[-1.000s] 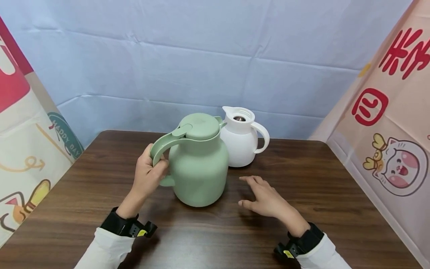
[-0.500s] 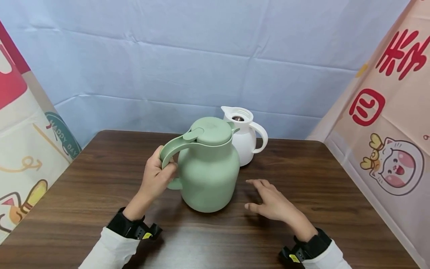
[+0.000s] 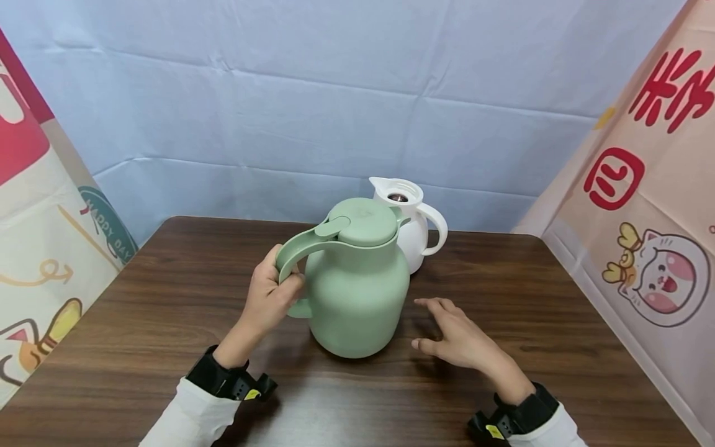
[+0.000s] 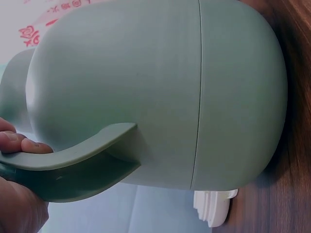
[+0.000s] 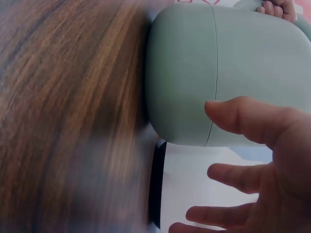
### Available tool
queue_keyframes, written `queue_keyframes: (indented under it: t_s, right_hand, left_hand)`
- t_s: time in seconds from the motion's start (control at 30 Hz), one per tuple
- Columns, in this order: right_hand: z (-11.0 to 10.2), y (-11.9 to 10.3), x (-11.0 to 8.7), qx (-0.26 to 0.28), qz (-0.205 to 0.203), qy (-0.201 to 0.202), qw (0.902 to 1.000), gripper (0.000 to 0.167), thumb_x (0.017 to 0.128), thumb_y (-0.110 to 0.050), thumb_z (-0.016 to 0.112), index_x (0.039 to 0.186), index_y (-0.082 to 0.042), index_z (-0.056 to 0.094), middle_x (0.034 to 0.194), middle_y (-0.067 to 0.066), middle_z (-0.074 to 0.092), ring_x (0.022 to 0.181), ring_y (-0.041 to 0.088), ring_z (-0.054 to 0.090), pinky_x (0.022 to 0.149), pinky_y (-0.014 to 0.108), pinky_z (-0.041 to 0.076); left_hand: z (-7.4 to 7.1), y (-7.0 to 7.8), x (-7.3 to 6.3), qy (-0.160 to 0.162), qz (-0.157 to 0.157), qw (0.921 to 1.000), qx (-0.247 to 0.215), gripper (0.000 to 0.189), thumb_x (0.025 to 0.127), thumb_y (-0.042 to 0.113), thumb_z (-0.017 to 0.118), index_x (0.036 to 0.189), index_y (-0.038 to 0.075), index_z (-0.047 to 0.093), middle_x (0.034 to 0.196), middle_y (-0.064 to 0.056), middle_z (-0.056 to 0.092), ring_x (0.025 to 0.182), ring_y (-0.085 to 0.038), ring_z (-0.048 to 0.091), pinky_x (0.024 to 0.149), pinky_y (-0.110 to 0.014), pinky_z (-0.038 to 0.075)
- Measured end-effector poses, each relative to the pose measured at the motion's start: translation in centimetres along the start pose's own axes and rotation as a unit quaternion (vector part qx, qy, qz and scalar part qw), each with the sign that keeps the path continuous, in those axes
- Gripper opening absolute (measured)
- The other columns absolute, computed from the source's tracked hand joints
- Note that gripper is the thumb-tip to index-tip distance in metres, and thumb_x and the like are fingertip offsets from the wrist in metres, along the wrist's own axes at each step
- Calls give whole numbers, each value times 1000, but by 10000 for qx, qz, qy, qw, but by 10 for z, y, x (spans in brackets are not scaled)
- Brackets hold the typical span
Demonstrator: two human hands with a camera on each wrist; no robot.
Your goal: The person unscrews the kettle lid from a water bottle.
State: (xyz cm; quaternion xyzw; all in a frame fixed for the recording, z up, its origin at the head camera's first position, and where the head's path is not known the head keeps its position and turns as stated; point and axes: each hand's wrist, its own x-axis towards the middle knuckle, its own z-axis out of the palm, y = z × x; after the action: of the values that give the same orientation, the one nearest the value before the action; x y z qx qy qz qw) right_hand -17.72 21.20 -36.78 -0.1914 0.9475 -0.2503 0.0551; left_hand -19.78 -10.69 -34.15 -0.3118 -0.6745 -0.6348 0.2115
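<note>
Curling round the handle (image 3: 304, 245), the left hand (image 3: 270, 297) holds the green jug (image 3: 359, 298).

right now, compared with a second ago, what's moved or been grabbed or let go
In the head view, the green jug has shifted right and slightly down, together with the left hand gripping its handle. The right hand also moved slightly right. No grip changed; the white jug stayed put.
</note>
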Motion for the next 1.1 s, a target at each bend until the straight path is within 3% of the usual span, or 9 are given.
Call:
queue_keyframes:
  t_s: [0.77,1.1]
  right_hand:
    - [-3,-8,1,-138,101,-260,9995,62,83,-31,70,133,-6,46,131,20,41,118,40,42,85,56,39]
    - [-44,-28,5,-133,-294,488,9983,60,83,-30,69,131,-2,47,129,21,43,118,38,42,89,55,37]
  left_hand:
    - [2,2,-1,-43,-178,9998,12,17,86,-14,41,82,2,42,51,-1,36,39,-15,35,37,-29,31]
    - [2,2,-1,-101,-203,9997,-13,16,87,-12,41,82,3,41,51,0,35,39,-15,33,37,-29,30]
